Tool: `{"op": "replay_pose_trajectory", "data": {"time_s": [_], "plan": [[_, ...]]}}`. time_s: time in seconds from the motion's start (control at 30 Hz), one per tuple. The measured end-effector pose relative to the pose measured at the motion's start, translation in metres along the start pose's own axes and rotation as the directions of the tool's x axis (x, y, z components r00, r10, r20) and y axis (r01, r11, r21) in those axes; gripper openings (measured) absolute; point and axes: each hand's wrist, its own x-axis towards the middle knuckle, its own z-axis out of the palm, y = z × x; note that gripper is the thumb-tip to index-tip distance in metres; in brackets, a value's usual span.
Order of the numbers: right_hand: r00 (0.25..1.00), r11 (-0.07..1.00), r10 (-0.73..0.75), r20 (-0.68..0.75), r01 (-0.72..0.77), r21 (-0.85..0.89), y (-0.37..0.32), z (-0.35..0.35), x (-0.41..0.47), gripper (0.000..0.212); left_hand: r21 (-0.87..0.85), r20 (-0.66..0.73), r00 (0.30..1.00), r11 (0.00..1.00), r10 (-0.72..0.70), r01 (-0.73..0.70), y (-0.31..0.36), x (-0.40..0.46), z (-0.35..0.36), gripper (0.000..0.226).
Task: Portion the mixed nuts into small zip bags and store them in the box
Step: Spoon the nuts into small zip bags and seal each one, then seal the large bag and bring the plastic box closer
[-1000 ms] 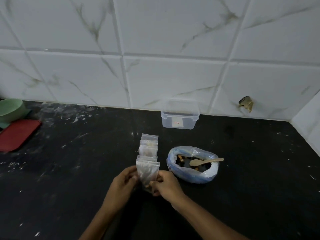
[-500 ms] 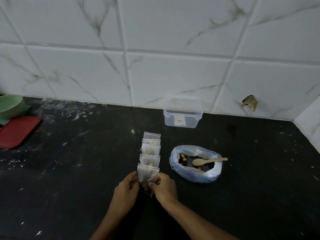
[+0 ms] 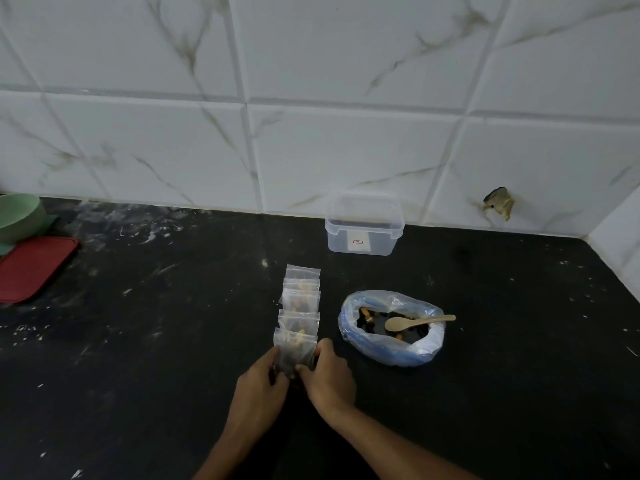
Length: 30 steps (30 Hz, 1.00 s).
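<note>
A small clear zip bag [image 3: 294, 351] with nuts in it is pinched between my left hand [image 3: 259, 386] and my right hand [image 3: 327, 374], low over the black counter [image 3: 173, 341]. Just beyond it, a row of several filled zip bags [image 3: 300, 299] lies overlapping on the counter. To the right sits a plastic bag of mixed nuts [image 3: 393, 329], rolled open, with a wooden spoon [image 3: 417, 321] resting in it. The clear plastic box [image 3: 363, 228] stands without a lid against the tiled wall.
A red lid [image 3: 31, 268] and a green bowl [image 3: 19, 216] sit at the far left edge. White marble-look tiles back the counter, with a side wall [image 3: 616, 244] at the right. White specks dust the counter.
Both hands have lowered the held zip bag toward the counter, at the near end of the row of bags. The camera has tilted slightly.
</note>
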Motion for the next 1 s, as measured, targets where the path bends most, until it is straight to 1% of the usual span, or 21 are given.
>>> {"op": "replay_pose_trajectory", "data": {"time_s": [0.07, 0.17, 0.2, 0.27, 0.33, 0.4, 0.5, 0.6, 0.7, 0.77, 0.83, 0.9, 1.0], "plan": [[1.0, 1.0, -0.01, 0.013, 0.01, 0.011, 0.001, -0.001, 0.0, 0.029, 0.016, -0.018, 1.0, 1.0, -0.001, 0.001, -0.001, 0.001, 0.002, 0.042], [0.999, 0.997, -0.028, 0.04, 0.025, 0.069, 0.008, -0.007, -0.002, 0.027, 0.023, -0.033, 0.999, 1.0, 0.016, -0.016, -0.006, 0.005, 0.005, 0.026], [0.998, 0.995, -0.036, 0.042, 0.032, 0.09, 0.012, -0.012, -0.003, 0.026, 0.045, -0.039, 0.999, 0.999, 0.011, -0.009, -0.008, 0.007, 0.008, 0.026], [0.998, 0.99, -0.057, 0.036, 0.052, 0.133, 0.019, -0.024, -0.006, 0.025, 0.077, -0.096, 0.995, 0.997, -0.012, 0.019, -0.011, 0.009, 0.012, 0.04], [0.996, 0.979, -0.088, 0.003, 0.086, 0.183, 0.027, -0.04, -0.009, 0.022, 0.055, -0.164, 0.986, 0.998, -0.018, 0.027, -0.003, 0.007, 0.014, 0.049], [0.993, 0.969, -0.107, -0.055, 0.117, 0.218, 0.033, -0.061, -0.011, 0.016, 0.034, -0.203, 0.979, 0.999, 0.004, 0.003, 0.006, 0.006, 0.016, 0.052], [0.98, 0.956, -0.096, -0.171, 0.139, 0.26, 0.041, -0.097, -0.01, 0.006, 0.001, -0.229, 0.971, 0.998, 0.069, -0.07, 0.022, 0.007, 0.019, 0.05], [0.952, 0.951, -0.044, -0.302, 0.133, 0.278, 0.049, -0.135, -0.002, 0.007, -0.093, -0.173, 0.977, 0.986, 0.123, -0.141, 0.04, 0.012, 0.023, 0.046], [0.906, 0.951, 0.027, -0.422, 0.106, 0.29, 0.065, -0.166, 0.011, 0.007, -0.211, -0.067, 0.983, 0.961, 0.171, -0.181, 0.064, 0.02, 0.029, 0.039], [0.859, 0.952, 0.043, -0.51, 0.119, 0.281, 0.078, -0.182, 0.02, 0.005, -0.291, 0.009, 0.987, 0.945, 0.16, -0.15, 0.081, 0.027, 0.034, 0.031], [0.821, 0.958, 0.07, -0.566, 0.102, 0.266, 0.09, -0.192, 0.029, 0.006, -0.349, 0.051, 0.989, 0.93, 0.137, -0.111, 0.093, 0.037, 0.041, 0.027], [0.818, 0.968, 0.11, -0.564, 0.042, 0.248, 0.101, -0.197, 0.039, 0.014, -0.39, 0.079, 0.99, 0.918, 0.116, -0.076, 0.101, 0.045, 0.047, 0.026], [0.869, 0.968, 0.165, -0.466, -0.052, 0.246, 0.113, -0.196, 0.049, 0.034, -0.426, 0.09, 0.993, 0.904, 0.076, -0.03, 0.109, 0.055, 0.054, 0.023]]}}
